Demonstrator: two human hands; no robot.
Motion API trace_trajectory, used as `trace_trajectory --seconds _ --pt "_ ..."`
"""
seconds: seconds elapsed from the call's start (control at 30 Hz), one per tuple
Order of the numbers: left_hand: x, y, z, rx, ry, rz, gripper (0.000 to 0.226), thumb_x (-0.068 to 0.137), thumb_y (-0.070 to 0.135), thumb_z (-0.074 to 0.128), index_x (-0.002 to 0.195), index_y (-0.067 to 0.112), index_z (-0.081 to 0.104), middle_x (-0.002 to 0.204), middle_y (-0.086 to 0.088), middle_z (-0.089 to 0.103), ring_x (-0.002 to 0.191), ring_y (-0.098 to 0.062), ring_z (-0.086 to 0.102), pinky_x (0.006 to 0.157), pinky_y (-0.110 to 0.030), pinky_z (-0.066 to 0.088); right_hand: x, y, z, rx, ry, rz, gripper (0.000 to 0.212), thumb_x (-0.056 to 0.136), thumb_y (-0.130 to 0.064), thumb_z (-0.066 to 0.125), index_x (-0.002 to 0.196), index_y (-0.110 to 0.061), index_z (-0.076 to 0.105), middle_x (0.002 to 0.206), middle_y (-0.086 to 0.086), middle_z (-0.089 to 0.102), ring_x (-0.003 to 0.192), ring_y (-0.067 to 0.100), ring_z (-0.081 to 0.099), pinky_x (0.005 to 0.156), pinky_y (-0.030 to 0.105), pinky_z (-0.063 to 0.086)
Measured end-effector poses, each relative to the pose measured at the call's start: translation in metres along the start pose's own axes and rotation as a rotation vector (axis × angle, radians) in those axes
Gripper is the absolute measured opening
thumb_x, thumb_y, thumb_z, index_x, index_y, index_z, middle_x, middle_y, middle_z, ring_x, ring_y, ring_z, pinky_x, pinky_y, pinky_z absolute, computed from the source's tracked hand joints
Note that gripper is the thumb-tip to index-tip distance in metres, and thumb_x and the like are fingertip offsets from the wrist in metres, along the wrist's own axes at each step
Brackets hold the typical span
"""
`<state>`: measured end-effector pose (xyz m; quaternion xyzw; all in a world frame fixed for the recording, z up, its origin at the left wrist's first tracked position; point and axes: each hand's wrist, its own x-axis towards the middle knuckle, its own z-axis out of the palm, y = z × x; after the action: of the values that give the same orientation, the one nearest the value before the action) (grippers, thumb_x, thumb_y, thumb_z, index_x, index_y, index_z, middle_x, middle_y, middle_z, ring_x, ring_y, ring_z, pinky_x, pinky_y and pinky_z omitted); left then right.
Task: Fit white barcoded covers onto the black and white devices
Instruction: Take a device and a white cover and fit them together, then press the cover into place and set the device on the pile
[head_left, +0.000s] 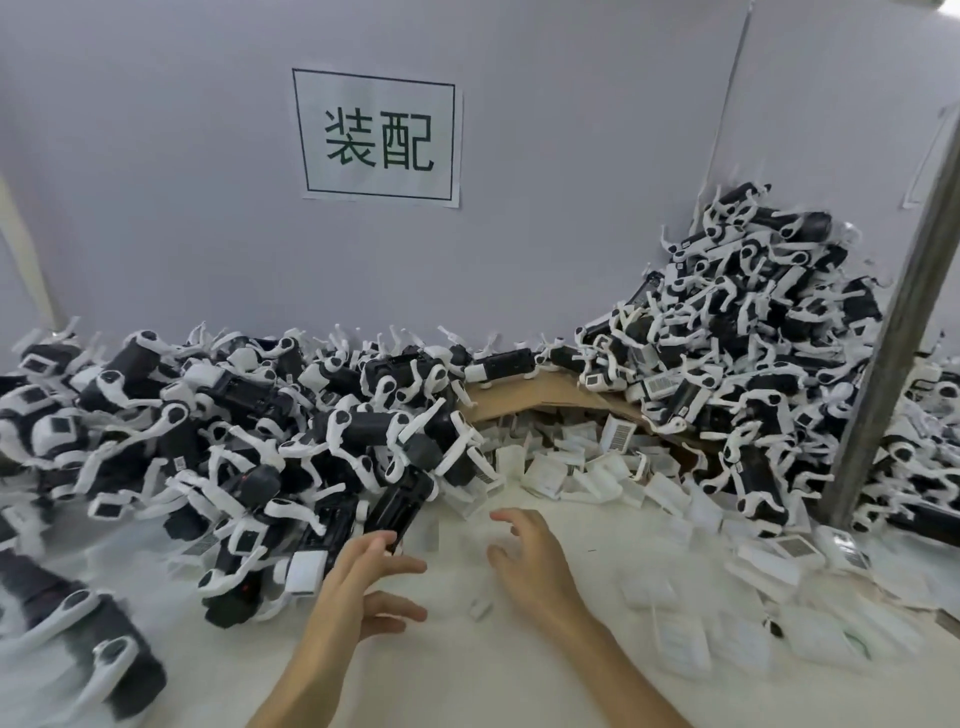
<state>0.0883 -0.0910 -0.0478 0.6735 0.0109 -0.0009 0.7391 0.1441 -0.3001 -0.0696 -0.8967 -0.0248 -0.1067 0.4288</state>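
White barcoded plastic covers (582, 470) lie heaped below the brown cardboard sheet (524, 402); black-and-white plastic devices (249, 441) left of it seemingly await theirs. My left hand (363, 577) touches one, fingers straight; my right hand (535, 561) is relaxed, empty.

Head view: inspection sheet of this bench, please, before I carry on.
Surface: white table, bare only near the front.
Job's things: black and white devices heaped left and right; white barcoded covers scattered centre and right.
Clutter: cardboard sheet at centre rear; small white scrap between the hands.
Grippers: left hand open, fingertips at a black device; right hand open, holding nothing.
Cables: nothing seen.
Surroundings: grey wall with paper sign; metal post at right.
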Motion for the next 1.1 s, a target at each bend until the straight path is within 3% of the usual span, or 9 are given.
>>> trace_trajectory --seconds 0.1,0.33,0.5,0.63,0.7,0.83,0.93,1.0,1.1 --pt "-0.003 0.001 -0.001 -0.008 0.014 0.023 0.024 0.105 0.038 0.042 0.123 0.027 0.053 0.103 0.001 0.077 0.079 -0.035 0.074 0.072 -0.039 0.053 -0.001 0.002 0.003 -0.043 -0.005 -0.035 0.044 0.094 -0.018 0.060 0.136 -0.026 0.052 0.139 -0.008 0.048 0.125 0.014 0.051 0.104 0.027 0.041" --pt "-0.003 -0.001 0.000 -0.008 0.014 0.026 0.022 0.106 0.035 0.042 0.122 0.027 0.054 0.101 0.003 0.077 0.078 -0.031 0.075 0.070 -0.036 0.052 0.003 -0.007 0.002 0.131 0.113 -0.203 0.061 0.093 -0.024 0.068 0.140 -0.042 0.034 0.133 -0.017 0.045 0.103 -0.003 0.056 0.077 0.003 0.040" --pt "-0.003 -0.001 0.000 -0.009 0.013 0.023 0.022 0.106 0.034 0.042 0.122 0.026 0.055 0.101 0.002 0.078 0.075 -0.030 0.074 0.070 -0.036 0.053 0.025 -0.059 -0.008 0.078 0.154 -0.436 0.074 0.089 -0.035 0.072 0.150 -0.038 0.029 0.138 -0.024 0.037 0.094 0.003 0.060 0.077 0.014 0.050" --pt "-0.004 0.002 0.000 0.003 0.007 0.022 0.022 0.107 0.034 0.041 0.121 0.025 0.056 0.101 0.003 0.078 0.074 -0.029 0.074 0.069 -0.035 0.053 0.043 -0.083 0.001 -0.237 0.144 -0.408 0.049 0.094 -0.034 0.066 0.139 -0.020 0.050 0.137 -0.006 0.047 0.111 0.016 0.059 0.086 0.029 0.050" --pt "-0.004 0.003 0.000 0.009 0.009 0.016 0.022 0.107 0.034 0.041 0.120 0.024 0.056 0.100 0.004 0.078 0.074 -0.029 0.074 0.070 -0.035 0.053 0.046 -0.085 0.006 -0.283 0.225 -0.376 0.034 0.099 -0.031 0.060 0.127 -0.012 0.058 0.128 0.000 0.052 0.101 0.019 0.060 0.079 0.029 0.048" --pt "-0.007 0.005 0.000 0.006 0.008 0.000 0.023 0.106 0.033 0.042 0.119 0.022 0.058 0.099 0.004 0.078 0.072 -0.028 0.074 0.070 -0.034 0.051 0.042 -0.087 -0.012 0.074 0.485 -0.293 0.020 0.100 -0.027 0.059 0.098 -0.009 0.066 0.098 0.002 0.059 0.081 0.013 0.056 0.066 0.013 0.039" --pt "-0.008 0.007 0.000 -0.024 -0.020 -0.012 0.025 0.105 0.036 0.043 0.121 0.022 0.057 0.102 0.003 0.078 0.075 -0.029 0.074 0.071 -0.035 0.052 0.032 -0.087 -0.034 0.585 0.514 -0.061 0.022 0.099 -0.027 0.059 0.084 -0.014 0.067 0.084 0.004 0.068 0.076 0.014 0.066 0.069 0.021 0.050" --pt "-0.010 0.011 0.000 -0.078 -0.072 -0.011 0.028 0.102 0.039 0.046 0.124 0.023 0.056 0.106 0.000 0.077 0.078 -0.030 0.074 0.072 -0.036 0.054 0.020 -0.086 -0.042 0.994 0.442 0.119 0.022 0.100 -0.027 0.059 0.084 -0.014 0.065 0.078 0.004 0.070 0.064 0.009 0.068 0.065 0.025 0.054" --pt "-0.014 0.014 0.000 -0.100 -0.132 0.025 0.042 0.093 0.045 0.064 0.130 0.027 0.054 0.113 0.000 0.075 0.087 -0.029 0.074 0.071 -0.033 0.055 0.000 -0.078 -0.038 1.355 0.125 0.321 0.026 0.099 -0.034 0.058 0.099 -0.009 0.066 0.081 0.006 0.073 0.059 0.012 0.067 0.064 0.027 0.053"
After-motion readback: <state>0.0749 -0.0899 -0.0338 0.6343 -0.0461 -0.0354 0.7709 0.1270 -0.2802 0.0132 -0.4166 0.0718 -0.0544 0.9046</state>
